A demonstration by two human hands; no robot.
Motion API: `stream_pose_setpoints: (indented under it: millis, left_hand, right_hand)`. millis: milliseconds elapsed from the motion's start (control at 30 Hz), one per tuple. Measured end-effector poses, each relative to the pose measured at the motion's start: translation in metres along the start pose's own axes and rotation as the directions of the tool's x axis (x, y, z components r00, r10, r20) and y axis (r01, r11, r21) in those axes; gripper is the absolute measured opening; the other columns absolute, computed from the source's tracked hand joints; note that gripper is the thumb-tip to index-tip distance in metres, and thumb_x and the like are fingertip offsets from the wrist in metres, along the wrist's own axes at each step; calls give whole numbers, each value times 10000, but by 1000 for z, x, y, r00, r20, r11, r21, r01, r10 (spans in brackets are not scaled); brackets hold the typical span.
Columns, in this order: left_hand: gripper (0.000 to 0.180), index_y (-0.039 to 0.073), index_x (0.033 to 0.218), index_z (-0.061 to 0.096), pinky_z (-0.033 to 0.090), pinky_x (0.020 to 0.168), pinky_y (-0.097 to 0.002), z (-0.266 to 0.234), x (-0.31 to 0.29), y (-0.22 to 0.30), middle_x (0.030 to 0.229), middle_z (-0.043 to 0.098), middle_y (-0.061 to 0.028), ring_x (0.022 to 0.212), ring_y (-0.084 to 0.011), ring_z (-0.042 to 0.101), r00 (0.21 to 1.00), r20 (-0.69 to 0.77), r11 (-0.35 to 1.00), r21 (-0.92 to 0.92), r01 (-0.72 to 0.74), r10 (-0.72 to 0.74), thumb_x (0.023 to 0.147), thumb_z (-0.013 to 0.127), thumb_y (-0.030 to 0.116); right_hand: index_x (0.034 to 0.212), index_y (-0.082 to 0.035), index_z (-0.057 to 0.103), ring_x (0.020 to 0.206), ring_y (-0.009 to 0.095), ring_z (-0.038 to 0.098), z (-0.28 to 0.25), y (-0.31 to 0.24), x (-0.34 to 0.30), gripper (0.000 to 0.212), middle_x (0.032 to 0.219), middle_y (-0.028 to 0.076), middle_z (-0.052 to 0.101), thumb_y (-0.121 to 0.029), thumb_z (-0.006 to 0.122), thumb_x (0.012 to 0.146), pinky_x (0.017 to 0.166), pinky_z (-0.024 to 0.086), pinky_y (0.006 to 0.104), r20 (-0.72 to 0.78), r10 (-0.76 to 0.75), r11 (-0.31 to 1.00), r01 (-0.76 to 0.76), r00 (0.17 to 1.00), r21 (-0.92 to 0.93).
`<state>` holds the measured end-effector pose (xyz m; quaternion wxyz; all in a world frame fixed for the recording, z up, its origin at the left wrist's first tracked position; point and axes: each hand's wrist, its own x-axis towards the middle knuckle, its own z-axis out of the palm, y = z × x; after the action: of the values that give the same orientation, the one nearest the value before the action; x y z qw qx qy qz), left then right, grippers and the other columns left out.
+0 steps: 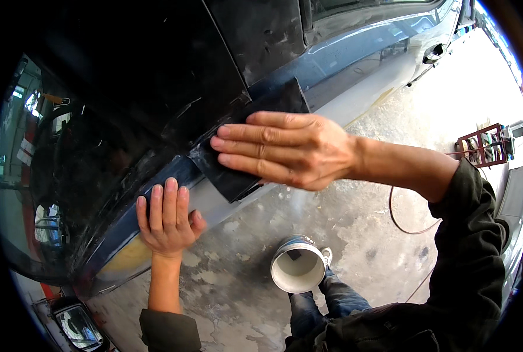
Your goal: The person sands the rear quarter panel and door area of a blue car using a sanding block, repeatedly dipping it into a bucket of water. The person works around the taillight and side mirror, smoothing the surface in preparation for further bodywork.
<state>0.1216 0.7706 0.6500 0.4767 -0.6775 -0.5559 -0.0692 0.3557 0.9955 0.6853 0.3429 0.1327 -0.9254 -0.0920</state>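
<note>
My right hand (285, 149) lies with its fingers straight over a black sheet that looks like sandpaper (238, 186), pressing it on the car's side panel (200, 196). The thumb is hidden; the sheet's far corner stands up past the knuckles. To the left, my left hand (170, 223) rests flat on the lower, curved part of the same panel, fingers stretched out and thumb apart. The panel is dark blue with dull grey and whitish areas, and a yellowish patch (123, 256) shows left of my left hand.
On the concrete floor (232, 264) by my feet stands a white bucket (296, 283) with a small dark piece inside. A side mirror (76, 325) is at the lower left. A hose (399, 226) curls on the right, near a reddish rack (483, 146). The car's door handle (434, 54) is far right.
</note>
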Motion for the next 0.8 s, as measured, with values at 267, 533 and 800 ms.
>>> stream_pose_setpoints:
  millis: [267, 533, 800]
  left_hand:
    - [461, 13, 1332, 564, 414, 1122, -483, -2, 4, -3, 1376, 593, -143, 1317, -302, 513, 998, 20, 998, 0, -59, 59, 1070, 369, 337]
    - [452, 15, 1322, 573, 424, 1113, -481, -2, 5, -2, 1364, 605, -142, 1303, -299, 526, 999, 6, 999, 5, -54, 54, 1073, 364, 329]
    - [417, 114, 1326, 603, 418, 1120, -467, 1, 3, 1, 1366, 620, -66, 1303, -253, 534, 1000, -12, 1000, -7, 9, -9, 1059, 364, 326]
  right_hand:
    - [1351, -7, 600, 1327, 222, 571, 10, -9, 9, 453, 1413, 143, 604, -269, 505, 994, 1131, 442, 374, -42, -3, 999, 1, 999, -34]
    - [1369, -23, 589, 1330, 224, 568, 9, -10, 9, 461, 1416, 139, 602, -265, 478, 992, 1130, 439, 380, -31, 30, 999, -31, 999, -28]
    - [1368, -16, 587, 1331, 224, 567, -1, -3, 0, 465, 1425, 132, 597, -262, 531, 977, 1114, 454, 384, 3, 16, 998, -16, 1000, -53]
